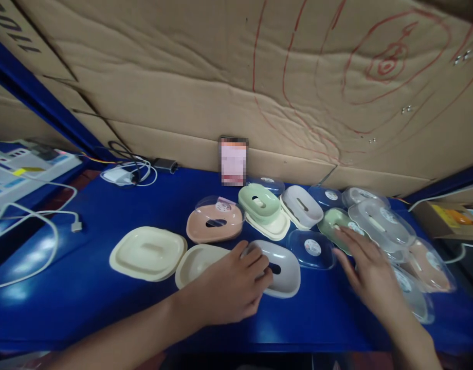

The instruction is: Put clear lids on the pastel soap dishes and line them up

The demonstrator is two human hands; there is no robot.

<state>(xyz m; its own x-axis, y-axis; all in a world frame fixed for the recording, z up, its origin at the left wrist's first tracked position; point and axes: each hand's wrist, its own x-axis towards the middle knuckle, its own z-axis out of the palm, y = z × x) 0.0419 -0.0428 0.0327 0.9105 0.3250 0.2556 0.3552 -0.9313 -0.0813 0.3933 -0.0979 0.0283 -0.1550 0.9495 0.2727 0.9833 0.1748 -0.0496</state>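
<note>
Head: cardboard (28,46) reads "1100"; left hand (236,282) curls at grey lid (286,267), hold unclear; right hand (369,267) spread, empty.

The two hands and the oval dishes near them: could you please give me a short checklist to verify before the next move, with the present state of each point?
1. Left hand at the nearer grey dish: ok, its fingers overlap the left side.
2. Left hand holding that dish: cannot tell, the fingertips are partly hidden.
3. Right hand touching the green dish on the right: cannot tell, the fingers cover part of it.
4. Gap between the hands bare: not ok, a clear lid lies there.
5. White plug away from both hands: ok, far left.
</note>
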